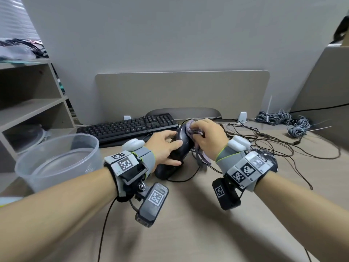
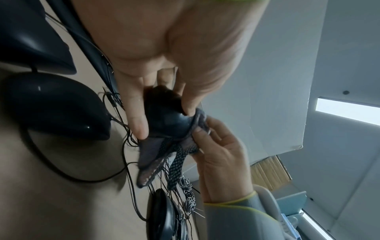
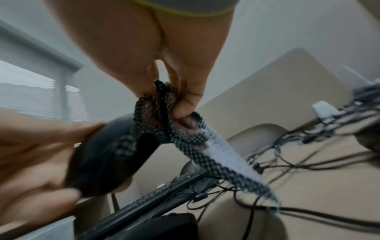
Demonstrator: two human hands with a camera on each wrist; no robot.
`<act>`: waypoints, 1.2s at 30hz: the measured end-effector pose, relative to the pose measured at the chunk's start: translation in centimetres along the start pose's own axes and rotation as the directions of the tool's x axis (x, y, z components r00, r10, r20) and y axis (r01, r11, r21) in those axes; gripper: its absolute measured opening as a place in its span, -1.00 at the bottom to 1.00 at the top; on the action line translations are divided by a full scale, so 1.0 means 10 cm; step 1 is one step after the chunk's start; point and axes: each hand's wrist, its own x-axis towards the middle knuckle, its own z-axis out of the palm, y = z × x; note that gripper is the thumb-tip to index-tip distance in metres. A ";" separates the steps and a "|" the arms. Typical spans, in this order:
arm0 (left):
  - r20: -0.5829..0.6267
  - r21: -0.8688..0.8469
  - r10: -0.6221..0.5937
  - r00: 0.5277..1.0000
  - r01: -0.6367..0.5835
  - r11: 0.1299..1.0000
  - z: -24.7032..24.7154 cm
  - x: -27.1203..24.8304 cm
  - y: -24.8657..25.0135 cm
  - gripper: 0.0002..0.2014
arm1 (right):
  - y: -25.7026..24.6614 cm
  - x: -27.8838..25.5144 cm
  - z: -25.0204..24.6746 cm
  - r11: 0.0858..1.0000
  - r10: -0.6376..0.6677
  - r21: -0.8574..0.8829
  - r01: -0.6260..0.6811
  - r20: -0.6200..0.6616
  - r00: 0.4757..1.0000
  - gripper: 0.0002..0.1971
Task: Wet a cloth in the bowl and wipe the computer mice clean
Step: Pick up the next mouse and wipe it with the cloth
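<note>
My left hand (image 1: 166, 146) grips a black computer mouse (image 1: 182, 142), lifted off the desk with its nose tilted up. In the left wrist view the thumb and fingers clamp the mouse (image 2: 164, 120). My right hand (image 1: 205, 137) pinches a grey-purple checked cloth (image 1: 192, 129) and presses it against the mouse's upper end; a strip of cloth (image 3: 222, 164) hangs down. A second black mouse (image 1: 164, 172) lies on the desk just below. A third mouse (image 1: 272, 159) sits partly hidden behind my right wrist. The clear plastic bowl (image 1: 56, 159) stands at the left.
A black keyboard (image 1: 128, 127) lies behind the hands. Thin dark cables (image 1: 273, 140) sprawl over the right side of the desk, with grey cable coils (image 1: 290, 121) farther back. A shelf unit (image 1: 28, 103) stands at the left and a divider panel (image 1: 181, 91) behind.
</note>
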 end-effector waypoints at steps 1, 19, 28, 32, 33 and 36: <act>0.005 0.012 0.001 1.000 -0.001 1.000 -0.01 0.00 0.00 -0.63 | 0.04 0.01 -0.01 1.000 0.025 -0.006 -0.025 0.010 1.000 -0.74; -0.014 0.098 -0.020 1.000 0.022 0.995 0.02 -0.07 -0.03 -0.70 | -0.12 -0.08 0.02 0.998 -0.049 -0.036 0.052 0.064 0.997 -0.69; -0.015 -0.247 -0.191 0.981 0.182 0.952 -0.07 0.01 0.07 -0.75 | -0.14 -0.26 0.06 0.995 -0.096 0.006 0.095 0.111 0.989 -0.77; -0.038 -0.211 -0.220 0.975 0.207 0.955 -0.01 0.04 0.08 -0.66 | -0.32 -0.32 0.14 0.972 -0.232 -0.004 0.236 0.179 0.956 -0.83; -0.042 -0.226 -0.215 0.976 0.201 0.953 0.01 0.03 0.09 -0.70 | -0.33 -0.31 0.15 0.968 -0.242 -0.021 0.249 0.175 0.955 -0.84; -0.060 -0.236 -0.220 0.974 0.200 0.951 0.01 0.01 0.11 -0.71 | -0.33 -0.35 0.16 0.938 -0.321 -0.068 0.341 0.201 0.925 -0.87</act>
